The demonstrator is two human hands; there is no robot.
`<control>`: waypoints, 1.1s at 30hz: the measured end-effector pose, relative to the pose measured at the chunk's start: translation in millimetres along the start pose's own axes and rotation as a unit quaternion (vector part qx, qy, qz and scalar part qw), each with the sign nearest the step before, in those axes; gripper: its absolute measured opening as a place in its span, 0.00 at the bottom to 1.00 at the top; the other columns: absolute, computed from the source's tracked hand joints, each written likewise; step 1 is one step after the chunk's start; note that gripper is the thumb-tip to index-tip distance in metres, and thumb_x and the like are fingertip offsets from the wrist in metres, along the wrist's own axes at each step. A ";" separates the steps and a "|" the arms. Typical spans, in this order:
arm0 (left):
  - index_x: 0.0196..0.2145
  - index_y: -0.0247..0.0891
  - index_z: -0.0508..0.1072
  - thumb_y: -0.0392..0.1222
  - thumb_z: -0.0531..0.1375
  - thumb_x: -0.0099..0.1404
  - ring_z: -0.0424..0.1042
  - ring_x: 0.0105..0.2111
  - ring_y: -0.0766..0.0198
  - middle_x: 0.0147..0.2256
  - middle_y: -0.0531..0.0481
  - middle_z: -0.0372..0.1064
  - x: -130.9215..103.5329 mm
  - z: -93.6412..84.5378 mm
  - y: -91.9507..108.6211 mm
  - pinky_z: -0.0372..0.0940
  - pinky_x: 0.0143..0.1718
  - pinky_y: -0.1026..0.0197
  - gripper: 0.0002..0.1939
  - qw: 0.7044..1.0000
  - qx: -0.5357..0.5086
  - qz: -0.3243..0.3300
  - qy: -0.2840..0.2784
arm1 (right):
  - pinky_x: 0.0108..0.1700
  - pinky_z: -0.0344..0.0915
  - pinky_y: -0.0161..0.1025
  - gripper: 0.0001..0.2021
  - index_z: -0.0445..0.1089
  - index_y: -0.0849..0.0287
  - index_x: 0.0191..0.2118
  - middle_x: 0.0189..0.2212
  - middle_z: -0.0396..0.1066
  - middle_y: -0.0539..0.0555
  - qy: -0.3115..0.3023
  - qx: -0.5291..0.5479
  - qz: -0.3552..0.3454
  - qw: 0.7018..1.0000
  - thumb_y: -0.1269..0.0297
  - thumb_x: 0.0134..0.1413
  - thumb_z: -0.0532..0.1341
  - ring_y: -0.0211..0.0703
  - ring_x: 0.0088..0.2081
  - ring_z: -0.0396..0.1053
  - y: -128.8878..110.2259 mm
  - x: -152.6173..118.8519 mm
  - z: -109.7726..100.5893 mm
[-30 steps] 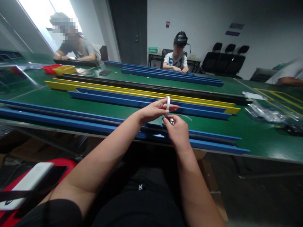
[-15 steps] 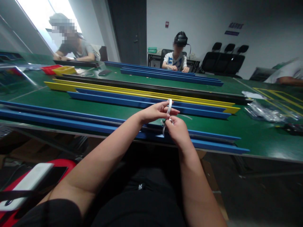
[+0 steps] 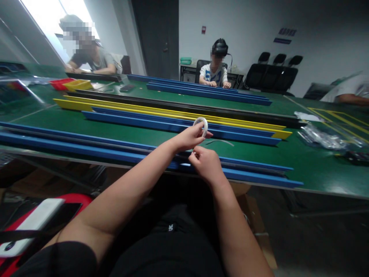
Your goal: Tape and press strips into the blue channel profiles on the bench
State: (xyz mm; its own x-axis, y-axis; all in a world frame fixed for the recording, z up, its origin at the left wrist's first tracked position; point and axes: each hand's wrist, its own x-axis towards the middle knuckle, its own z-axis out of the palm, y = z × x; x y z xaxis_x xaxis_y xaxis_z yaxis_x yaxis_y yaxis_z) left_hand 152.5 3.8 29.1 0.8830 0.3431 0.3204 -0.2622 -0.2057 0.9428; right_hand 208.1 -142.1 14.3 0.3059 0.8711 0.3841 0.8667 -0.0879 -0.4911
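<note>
A thin white roll of tape hangs around the fingers of my left hand, which is closed on it. Just below and to the right, my right hand is in a pinch with its fingertips turned toward the left hand. Whatever lies between those fingertips is too small to make out. Both hands are above the near blue channel strips, which run along the table's front edge. A narrow pale strip lies on the table just beyond my right hand.
Across the green table lie yellow rails, black rails and more blue ones. Clear plastic bags are at right; red and yellow bins at far left. Co-workers sit around the table.
The tape roll has turned, showing more of its ring. My right hand has moved left and slightly down, and the white tape loop near its fingers is no longer visible.
</note>
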 end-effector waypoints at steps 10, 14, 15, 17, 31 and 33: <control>0.34 0.39 0.71 0.33 0.64 0.50 0.74 0.38 0.53 0.32 0.45 0.74 0.6 -20.2 -19.6 0.65 0.49 0.51 0.12 0.945 0.309 -0.037 0.103 | 0.32 0.59 0.35 0.15 0.69 0.56 0.33 0.25 0.66 0.48 0.142 0.240 0.056 0.959 0.52 0.61 0.53 0.37 0.27 0.62 6.4 -0.8 -29.5; 0.26 0.41 0.72 0.33 0.64 0.48 0.72 0.39 0.51 0.29 0.45 0.73 -2.4 -33.2 -38.7 0.62 0.51 0.50 0.06 0.920 0.363 -0.070 0.132 | 0.28 0.59 0.35 0.15 0.70 0.56 0.36 0.29 0.69 0.50 0.188 0.331 0.082 0.921 0.50 0.58 0.57 0.36 0.25 0.61 21.4 3.1 -38.8; 0.23 0.41 0.71 0.33 0.64 0.46 0.72 0.39 0.50 0.27 0.45 0.72 -2.9 -36.0 -42.8 0.62 0.51 0.50 0.06 0.917 0.367 -0.085 0.131 | 0.26 0.58 0.34 0.14 0.70 0.56 0.36 0.29 0.68 0.50 0.193 0.356 0.087 0.910 0.50 0.57 0.58 0.34 0.23 0.60 24.6 3.9 -40.1; 0.17 0.41 0.68 0.32 0.66 0.43 0.72 0.39 0.49 0.23 0.46 0.70 -3.8 -40.3 -49.4 0.62 0.50 0.51 0.09 0.912 0.375 -0.113 0.123 | 0.22 0.53 0.33 0.14 0.69 0.55 0.36 0.27 0.67 0.48 0.200 0.404 0.095 0.888 0.50 0.56 0.60 0.32 0.20 0.55 30.0 5.3 -42.3; 0.55 0.40 0.71 0.52 0.57 0.68 0.72 0.49 0.56 0.49 0.44 0.73 -18.9 21.6 27.1 0.64 0.51 0.59 0.21 0.969 0.237 0.069 0.000 | 0.18 0.54 0.33 0.14 0.68 0.54 0.37 0.24 0.66 0.46 0.141 0.446 0.091 0.879 0.48 0.56 0.60 0.32 0.17 0.55 32.5 4.1 -49.4; 0.50 0.39 0.73 0.52 0.54 0.70 0.74 0.41 0.59 0.43 0.46 0.75 -25.5 37.4 34.3 0.66 0.44 0.61 0.19 0.980 0.188 0.069 -0.018 | 0.20 0.58 0.34 0.14 0.70 0.55 0.36 0.24 0.67 0.47 0.135 0.447 0.086 0.880 0.49 0.55 0.60 0.33 0.19 0.57 31.6 3.5 -50.4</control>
State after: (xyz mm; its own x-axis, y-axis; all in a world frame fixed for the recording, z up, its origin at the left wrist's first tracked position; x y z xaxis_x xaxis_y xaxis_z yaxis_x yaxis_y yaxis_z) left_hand 135.5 -46.2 49.9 0.8636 0.2573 0.4336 -0.2251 -0.5727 0.7882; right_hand 256.4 -166.1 39.6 0.5900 0.7247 0.3561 0.1779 0.3135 -0.9328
